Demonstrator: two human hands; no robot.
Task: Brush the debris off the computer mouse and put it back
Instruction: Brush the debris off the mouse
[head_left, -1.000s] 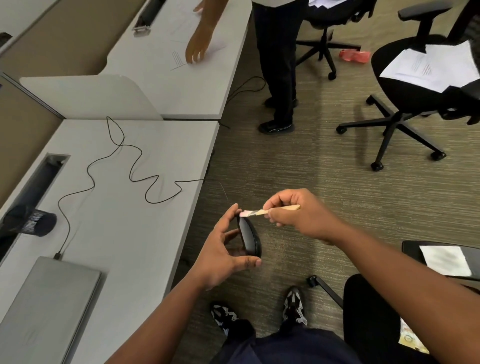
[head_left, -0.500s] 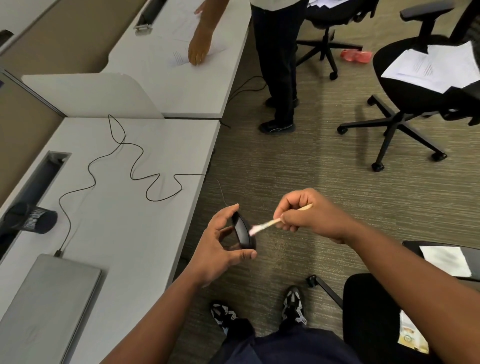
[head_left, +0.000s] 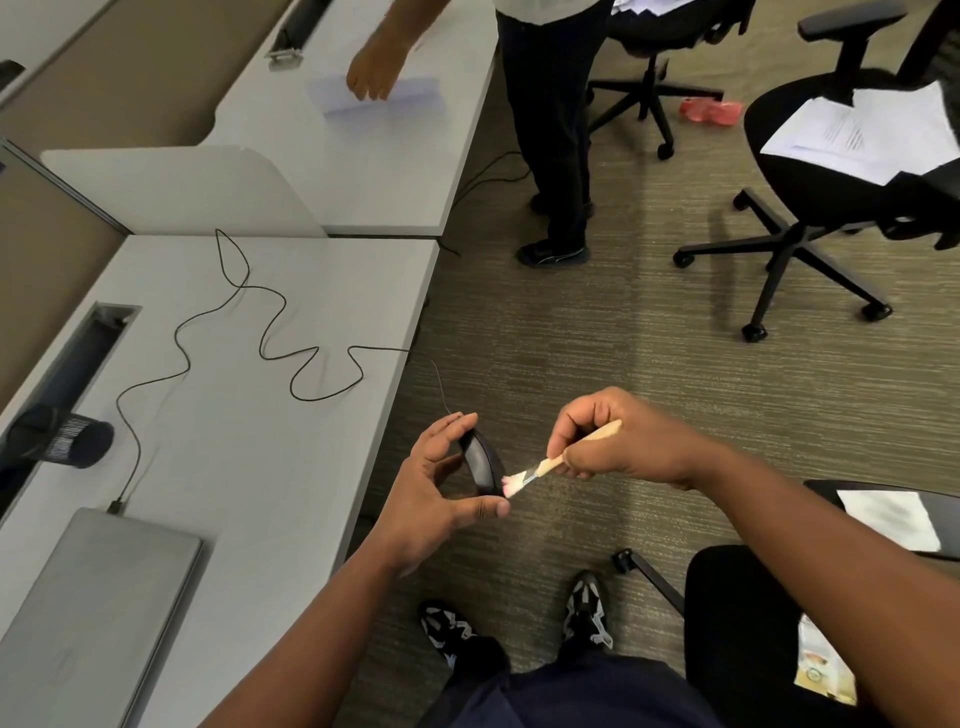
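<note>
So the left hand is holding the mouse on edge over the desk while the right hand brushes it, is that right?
Not quite: the head view shows the mouse held over the carpet, beside the desk. The left hand does hold it on edge, and the right hand brushes it.

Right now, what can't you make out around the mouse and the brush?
- Debris on the mouse: too small, head view.
- Mouse underside: faces away, covered by the left hand.
- Brush handle middle: wrapped by the right hand.
- Bristles: blurred.
- Laptop: cut off by the frame's edge.
</note>
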